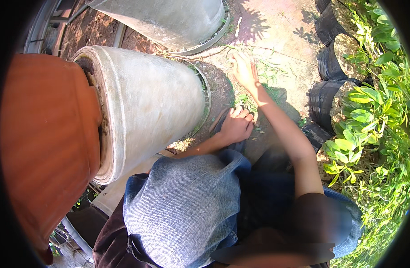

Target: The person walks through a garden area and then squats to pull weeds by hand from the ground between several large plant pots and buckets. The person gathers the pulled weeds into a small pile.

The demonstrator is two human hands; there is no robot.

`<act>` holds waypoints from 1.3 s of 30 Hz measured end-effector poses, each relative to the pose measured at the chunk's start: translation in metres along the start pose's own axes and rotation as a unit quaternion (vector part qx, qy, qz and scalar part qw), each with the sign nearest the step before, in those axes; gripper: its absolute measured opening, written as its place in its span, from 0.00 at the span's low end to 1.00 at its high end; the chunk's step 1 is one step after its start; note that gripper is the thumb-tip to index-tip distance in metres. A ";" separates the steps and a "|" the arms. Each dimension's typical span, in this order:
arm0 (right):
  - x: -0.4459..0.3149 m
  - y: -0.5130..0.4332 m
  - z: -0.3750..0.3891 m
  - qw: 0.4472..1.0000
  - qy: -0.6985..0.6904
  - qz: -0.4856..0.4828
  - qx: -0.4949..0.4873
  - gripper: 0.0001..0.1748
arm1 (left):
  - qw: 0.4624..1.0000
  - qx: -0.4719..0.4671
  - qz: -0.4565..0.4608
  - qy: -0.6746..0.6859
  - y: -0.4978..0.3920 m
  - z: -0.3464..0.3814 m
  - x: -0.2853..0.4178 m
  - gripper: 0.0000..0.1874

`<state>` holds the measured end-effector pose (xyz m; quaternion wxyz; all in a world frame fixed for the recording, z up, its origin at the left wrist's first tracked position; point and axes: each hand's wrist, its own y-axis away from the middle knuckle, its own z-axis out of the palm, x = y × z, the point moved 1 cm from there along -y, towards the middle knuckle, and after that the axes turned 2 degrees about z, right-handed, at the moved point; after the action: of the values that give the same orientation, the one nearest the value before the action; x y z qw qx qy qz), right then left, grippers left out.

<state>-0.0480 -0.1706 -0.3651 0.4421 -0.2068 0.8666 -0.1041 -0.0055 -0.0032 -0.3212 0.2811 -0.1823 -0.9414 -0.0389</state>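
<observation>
My right hand point(244, 68) reaches down to the sunlit ground, its fingers bent among thin green grass blades point(270, 67). Whether those fingertips grip a blade is not clear. Nearer to me, my left hand point(237, 125) is curled by my dark sandal point(219, 124), just beside a small tuft of green weeds point(244, 100). Its palm side is hidden, so anything inside it cannot be seen. Left of both hands stands a tall pale grey planter point(154, 93) on a round base rim point(208, 90).
An orange-brown pot point(47, 124) is close on my left. Another grey planter point(168, 20) stands farther ahead. Along the right, several black plant bags point(320, 100) hold soil and leafy green plants point(362, 114). My denim-covered knee point(188, 207) is bent below my left arm.
</observation>
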 end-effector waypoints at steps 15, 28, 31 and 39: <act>0.013 -0.005 -0.035 0.968 0.150 0.025 -0.201 0.19 | 0.999 -0.039 0.002 -0.006 -0.003 -0.003 0.003 0.08; 0.023 -0.040 -0.096 0.835 0.060 0.207 -0.507 0.21 | 0.994 0.052 -0.070 0.070 -0.024 -0.010 0.006 0.06; 0.010 -0.075 -0.118 0.889 0.009 0.194 -0.415 0.18 | 0.969 0.160 -0.133 0.133 -0.078 -0.034 0.002 0.06; 0.047 -0.051 -0.156 0.944 -0.107 0.279 -0.141 0.10 | 0.641 0.237 -0.345 0.644 -0.289 -0.034 -0.068 0.18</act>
<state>-0.1847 -0.2374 -0.2889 0.5095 -0.0266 0.8432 0.1697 -0.0406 -0.3003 -0.3208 0.8160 0.2996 -0.4942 -0.0158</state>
